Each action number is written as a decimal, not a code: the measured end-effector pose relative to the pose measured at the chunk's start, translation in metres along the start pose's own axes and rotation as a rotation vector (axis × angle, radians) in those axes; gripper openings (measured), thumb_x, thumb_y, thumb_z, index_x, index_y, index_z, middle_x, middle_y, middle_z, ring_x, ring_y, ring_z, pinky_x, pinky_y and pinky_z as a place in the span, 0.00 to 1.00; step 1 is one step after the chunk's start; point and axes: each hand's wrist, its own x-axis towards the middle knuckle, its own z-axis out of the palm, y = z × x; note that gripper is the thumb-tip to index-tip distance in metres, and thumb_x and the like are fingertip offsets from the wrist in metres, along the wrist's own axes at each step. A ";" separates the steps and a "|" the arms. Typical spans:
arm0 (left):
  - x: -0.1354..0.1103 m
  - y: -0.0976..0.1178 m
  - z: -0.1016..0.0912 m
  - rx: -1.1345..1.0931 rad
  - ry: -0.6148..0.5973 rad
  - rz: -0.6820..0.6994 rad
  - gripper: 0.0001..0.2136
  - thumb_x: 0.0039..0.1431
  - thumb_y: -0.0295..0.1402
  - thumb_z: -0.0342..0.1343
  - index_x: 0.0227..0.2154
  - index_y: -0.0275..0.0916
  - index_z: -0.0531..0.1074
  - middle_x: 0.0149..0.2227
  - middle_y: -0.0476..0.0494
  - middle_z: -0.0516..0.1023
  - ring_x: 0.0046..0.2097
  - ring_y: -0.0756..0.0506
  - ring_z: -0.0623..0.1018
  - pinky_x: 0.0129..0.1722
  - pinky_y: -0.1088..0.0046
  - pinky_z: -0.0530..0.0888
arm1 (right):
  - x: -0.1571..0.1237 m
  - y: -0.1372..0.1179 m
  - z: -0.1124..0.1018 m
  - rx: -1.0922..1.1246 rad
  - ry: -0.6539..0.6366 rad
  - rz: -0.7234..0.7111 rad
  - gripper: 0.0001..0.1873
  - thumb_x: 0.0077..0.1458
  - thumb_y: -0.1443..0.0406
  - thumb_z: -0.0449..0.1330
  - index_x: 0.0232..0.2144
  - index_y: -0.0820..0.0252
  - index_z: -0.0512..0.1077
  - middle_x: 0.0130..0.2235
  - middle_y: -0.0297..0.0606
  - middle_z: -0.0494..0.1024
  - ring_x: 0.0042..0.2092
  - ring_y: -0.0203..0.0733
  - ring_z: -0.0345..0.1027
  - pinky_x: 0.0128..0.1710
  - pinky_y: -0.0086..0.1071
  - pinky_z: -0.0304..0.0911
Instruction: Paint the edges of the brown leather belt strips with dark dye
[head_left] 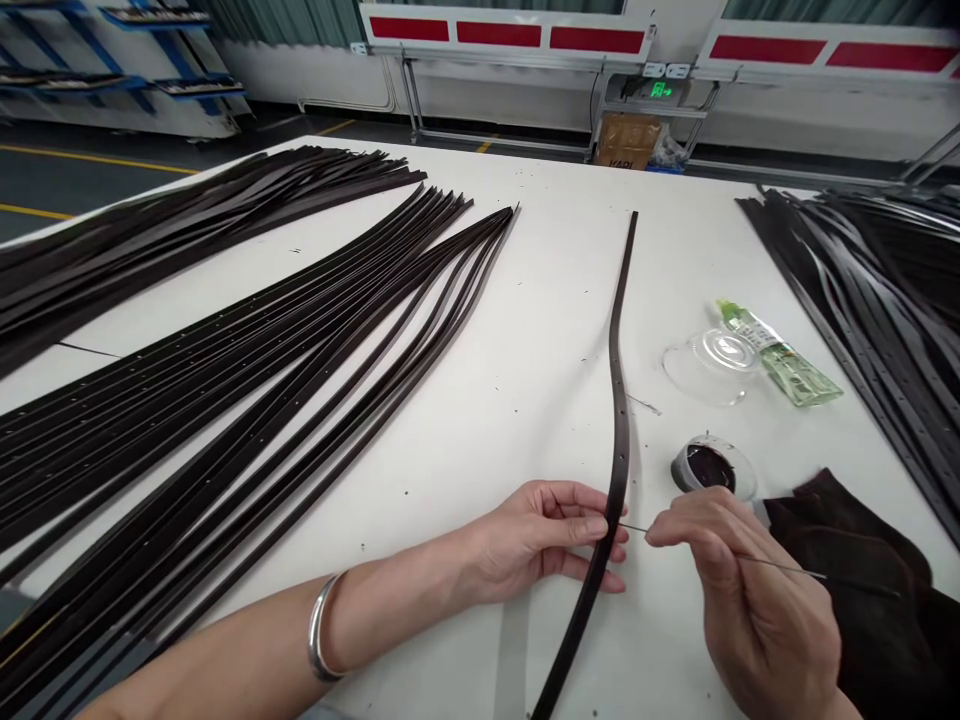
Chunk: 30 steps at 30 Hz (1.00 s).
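Table edge (480,150) beyond left hand (544,540) pinching leather strap (616,470).

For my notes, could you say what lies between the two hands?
The head view shows a leather strap and thin wire between the left hand and right hand.

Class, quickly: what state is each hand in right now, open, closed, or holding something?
Left hand: closed, pinching a dark leather belt strap.
Right hand: closed, pinching a thin wire.
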 end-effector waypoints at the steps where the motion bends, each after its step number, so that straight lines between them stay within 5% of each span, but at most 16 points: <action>1: 0.000 0.000 0.000 0.000 -0.002 0.001 0.11 0.52 0.29 0.67 0.38 0.34 0.76 0.34 0.41 0.78 0.38 0.46 0.78 0.41 0.61 0.79 | 0.000 0.000 0.000 -0.003 -0.005 -0.002 0.13 0.59 0.78 0.49 0.37 0.59 0.68 0.31 0.37 0.75 0.37 0.39 0.68 0.38 0.36 0.64; 30: 0.000 0.002 0.002 0.042 0.000 0.007 0.09 0.54 0.28 0.65 0.38 0.32 0.75 0.35 0.41 0.77 0.37 0.48 0.77 0.41 0.60 0.79 | 0.004 -0.005 0.008 -0.002 0.001 -0.086 0.15 0.57 0.81 0.49 0.39 0.61 0.68 0.30 0.36 0.75 0.34 0.37 0.69 0.35 0.35 0.64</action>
